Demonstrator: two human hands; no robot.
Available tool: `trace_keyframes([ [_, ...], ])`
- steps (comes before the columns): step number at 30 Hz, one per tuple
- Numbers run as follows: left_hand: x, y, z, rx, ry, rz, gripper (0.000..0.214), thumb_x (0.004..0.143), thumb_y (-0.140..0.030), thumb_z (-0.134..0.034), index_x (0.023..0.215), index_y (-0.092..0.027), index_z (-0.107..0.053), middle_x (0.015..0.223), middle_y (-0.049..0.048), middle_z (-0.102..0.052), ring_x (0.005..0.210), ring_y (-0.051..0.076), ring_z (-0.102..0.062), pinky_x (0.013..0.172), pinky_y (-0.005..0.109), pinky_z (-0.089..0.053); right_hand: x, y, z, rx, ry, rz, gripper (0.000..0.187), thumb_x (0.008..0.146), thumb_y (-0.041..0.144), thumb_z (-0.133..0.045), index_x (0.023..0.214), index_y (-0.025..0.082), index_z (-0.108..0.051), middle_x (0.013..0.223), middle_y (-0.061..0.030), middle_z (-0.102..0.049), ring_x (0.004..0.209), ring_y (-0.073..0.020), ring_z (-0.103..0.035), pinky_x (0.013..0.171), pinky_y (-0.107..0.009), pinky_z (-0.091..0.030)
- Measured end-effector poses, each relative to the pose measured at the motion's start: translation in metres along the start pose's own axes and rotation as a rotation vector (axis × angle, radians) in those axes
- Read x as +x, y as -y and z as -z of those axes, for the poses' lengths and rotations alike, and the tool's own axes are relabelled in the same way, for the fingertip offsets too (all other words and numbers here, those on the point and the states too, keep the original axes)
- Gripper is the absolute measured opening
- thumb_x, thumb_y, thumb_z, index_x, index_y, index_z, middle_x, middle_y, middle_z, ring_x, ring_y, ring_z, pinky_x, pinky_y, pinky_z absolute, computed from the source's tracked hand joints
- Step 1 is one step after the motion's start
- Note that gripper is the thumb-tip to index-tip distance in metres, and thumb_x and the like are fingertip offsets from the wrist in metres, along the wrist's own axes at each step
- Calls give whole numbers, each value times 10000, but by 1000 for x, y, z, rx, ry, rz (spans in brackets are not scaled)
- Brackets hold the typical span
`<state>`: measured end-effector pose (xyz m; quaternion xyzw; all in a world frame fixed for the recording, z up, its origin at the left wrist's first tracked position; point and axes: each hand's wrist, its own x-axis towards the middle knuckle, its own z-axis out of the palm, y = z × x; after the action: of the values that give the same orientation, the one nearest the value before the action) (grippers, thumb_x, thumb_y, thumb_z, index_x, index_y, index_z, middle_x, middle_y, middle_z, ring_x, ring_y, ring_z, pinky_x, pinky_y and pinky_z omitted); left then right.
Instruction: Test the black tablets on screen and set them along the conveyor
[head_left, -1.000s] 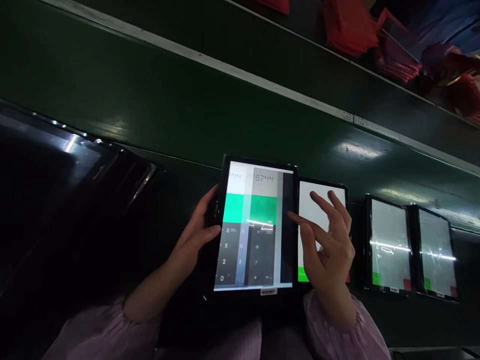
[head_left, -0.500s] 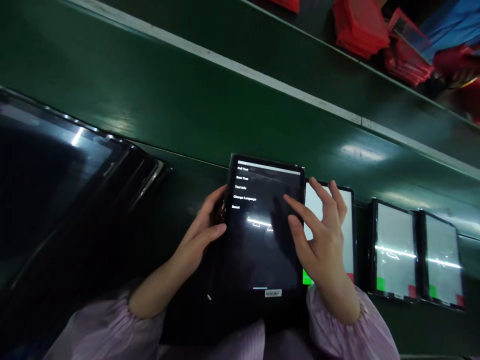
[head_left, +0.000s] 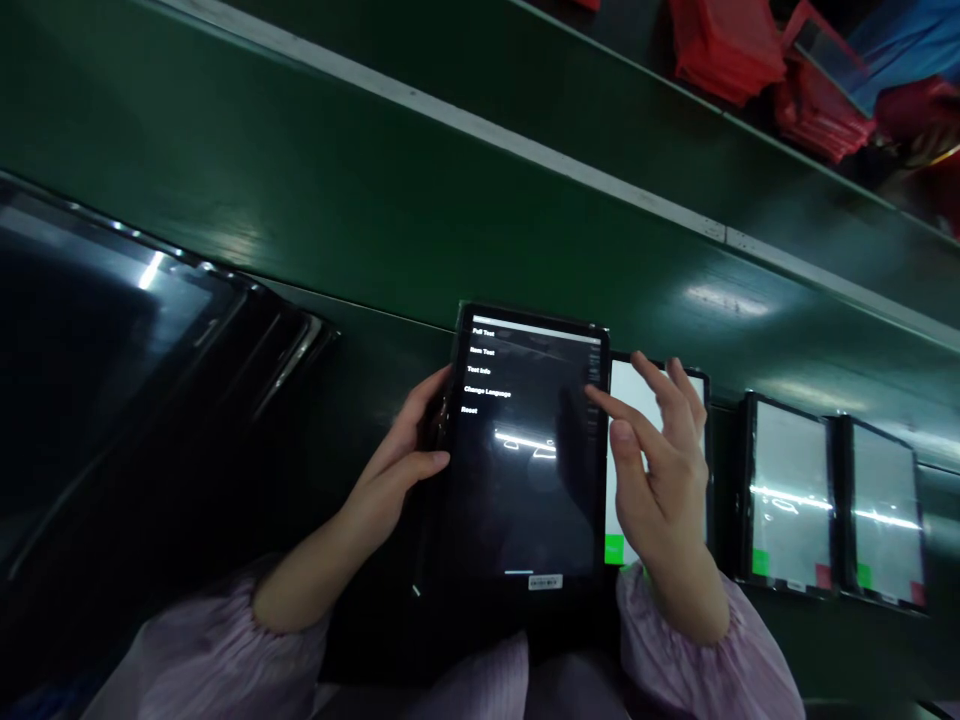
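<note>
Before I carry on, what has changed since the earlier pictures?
The held tablet first showed a calculator and now shows a dark menu. Since half a second ago, the right hand has shifted rightward, its index fingertip nearer the screen's right edge. Nothing was taken hold of or let go: the left hand keeps the tablet's left edge, and the white-screened tablets stay lying to the right.

left hand (head_left: 394, 470) curled, thumb extended; right hand (head_left: 667, 480) raised; fingers (head_left: 621, 408) spread
</note>
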<state>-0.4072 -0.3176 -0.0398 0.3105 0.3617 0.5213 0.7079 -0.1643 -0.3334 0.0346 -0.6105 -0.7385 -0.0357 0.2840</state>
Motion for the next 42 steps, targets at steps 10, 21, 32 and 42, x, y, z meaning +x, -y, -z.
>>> trace_keyframes([
  [10,0,-2,-1,2,-25,27,656,740,-239,-811,1369,-416,-754,1503,-42,-715,1463,343,-591,1248,508,-451,1,0,1,16,28,1,356,1145,335,-478,1278,270,-803,1554,-123,-641,1572,-383,-459,1233,-700,-410],
  [21,-1,-9,1,253,-35,47,720,807,-309,-828,1497,-329,-624,1653,49,-564,1590,376,-434,1337,536,-329,2,3,-1,14,4,1,383,1158,378,-456,1245,251,-806,1518,-126,-673,1538,-383,-506,1217,-695,-429],
  [32,-3,-6,7,432,95,-8,992,809,-476,-886,1662,-318,-405,1764,122,-378,1667,411,-266,1375,611,-159,8,3,-5,-4,62,-1,377,1149,387,-459,1297,281,-790,1572,-120,-614,1581,-416,-425,1247,-753,-350],
  [42,-7,2,8,350,79,-51,863,883,-479,-809,1652,-347,-441,1766,69,-398,1657,378,-291,1372,583,-199,13,2,-18,-76,105,-8,434,1157,437,-414,1429,290,-720,1691,-131,-462,1650,-465,-257,1253,-802,-293],
])
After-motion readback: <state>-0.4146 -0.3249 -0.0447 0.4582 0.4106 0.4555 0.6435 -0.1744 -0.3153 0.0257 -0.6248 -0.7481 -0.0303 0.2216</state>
